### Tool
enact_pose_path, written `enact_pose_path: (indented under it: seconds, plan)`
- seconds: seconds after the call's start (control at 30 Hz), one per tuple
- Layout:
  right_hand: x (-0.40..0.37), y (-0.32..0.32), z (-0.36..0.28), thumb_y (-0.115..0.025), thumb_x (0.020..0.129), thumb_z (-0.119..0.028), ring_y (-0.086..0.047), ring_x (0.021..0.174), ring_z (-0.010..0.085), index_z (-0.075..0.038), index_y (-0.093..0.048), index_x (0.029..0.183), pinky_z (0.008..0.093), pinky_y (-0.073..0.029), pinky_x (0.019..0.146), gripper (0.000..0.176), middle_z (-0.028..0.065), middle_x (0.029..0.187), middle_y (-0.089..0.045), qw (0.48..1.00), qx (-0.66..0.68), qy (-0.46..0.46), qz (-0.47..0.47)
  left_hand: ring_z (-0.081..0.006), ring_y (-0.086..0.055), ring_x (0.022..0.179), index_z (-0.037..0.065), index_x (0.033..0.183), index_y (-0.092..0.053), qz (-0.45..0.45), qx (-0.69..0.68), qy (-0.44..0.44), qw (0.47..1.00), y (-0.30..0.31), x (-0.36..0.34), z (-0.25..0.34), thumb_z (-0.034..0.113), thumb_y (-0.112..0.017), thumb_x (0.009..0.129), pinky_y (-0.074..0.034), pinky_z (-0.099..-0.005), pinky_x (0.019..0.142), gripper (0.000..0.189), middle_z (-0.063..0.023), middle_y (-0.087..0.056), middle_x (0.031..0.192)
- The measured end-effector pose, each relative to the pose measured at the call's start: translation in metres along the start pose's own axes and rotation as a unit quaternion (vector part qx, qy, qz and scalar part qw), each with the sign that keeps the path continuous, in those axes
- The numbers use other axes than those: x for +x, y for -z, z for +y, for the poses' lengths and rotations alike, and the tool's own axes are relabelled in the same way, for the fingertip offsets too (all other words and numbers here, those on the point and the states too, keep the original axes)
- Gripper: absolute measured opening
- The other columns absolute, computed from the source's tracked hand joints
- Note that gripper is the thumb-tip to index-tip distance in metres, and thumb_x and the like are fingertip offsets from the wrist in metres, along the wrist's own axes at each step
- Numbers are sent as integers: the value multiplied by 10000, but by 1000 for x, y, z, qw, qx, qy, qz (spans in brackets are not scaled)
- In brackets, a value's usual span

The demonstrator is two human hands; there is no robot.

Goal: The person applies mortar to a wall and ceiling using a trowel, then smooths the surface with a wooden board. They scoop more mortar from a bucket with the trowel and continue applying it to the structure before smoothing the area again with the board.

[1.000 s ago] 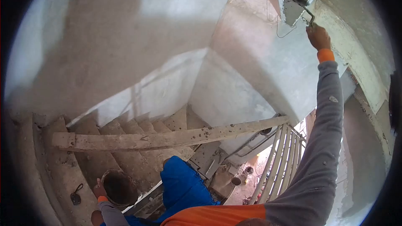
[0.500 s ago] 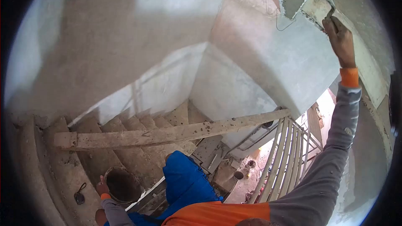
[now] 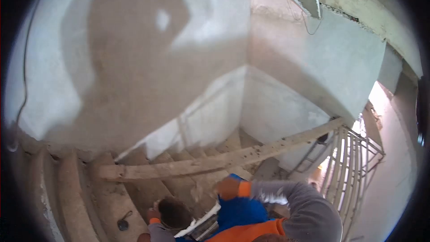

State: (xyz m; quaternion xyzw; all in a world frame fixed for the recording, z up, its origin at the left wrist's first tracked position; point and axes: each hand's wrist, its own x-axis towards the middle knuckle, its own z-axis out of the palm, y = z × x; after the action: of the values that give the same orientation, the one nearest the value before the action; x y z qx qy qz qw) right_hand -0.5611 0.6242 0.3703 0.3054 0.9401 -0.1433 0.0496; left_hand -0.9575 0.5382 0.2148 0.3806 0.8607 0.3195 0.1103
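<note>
At the bottom of the view my left hand point(image 3: 154, 211) is closed on the rim of a dark round bucket point(image 3: 175, 213), which is on the stairs. My right hand point(image 3: 228, 188), smeared by motion, is in front of my blue-clothed knee point(image 3: 242, 208), to the right of the bucket. A trowel point(image 3: 199, 192) shows as a pale blur on its left side, its handle inside the closed fingers. Left of the bucket, a small dark tape measure point(image 3: 122, 225) with a strap loop lies on a step.
A long mortar-spotted wooden plank point(image 3: 192, 166) spans the stairwell above the concrete steps point(image 3: 74, 192). Metal railing bars point(image 3: 347, 166) stand on the right, beside a bright opening. Plastered walls point(image 3: 139, 54) rise behind, and a rough-edged concrete beam point(image 3: 358, 4) crosses the upper right.
My right hand has come down from the beam at upper right to beside the bucket, trowel with it. My left hand stays at the bucket; the view has shifted.
</note>
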Motion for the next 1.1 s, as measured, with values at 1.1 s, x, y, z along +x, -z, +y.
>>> enact_pose_path:
  seconds: [1.1]
  plan:
    - [144,-130,-28,-492,811,-481,-598,801,346,-24,-645,891,458,-451,728,489,197,902,-630,977,135,-55,-154,-434,-538,955,-109,941,-595,-116,-45,112,986,3,28,-40,673,-323,816,-386,-456,820,837,-309,-581,949]
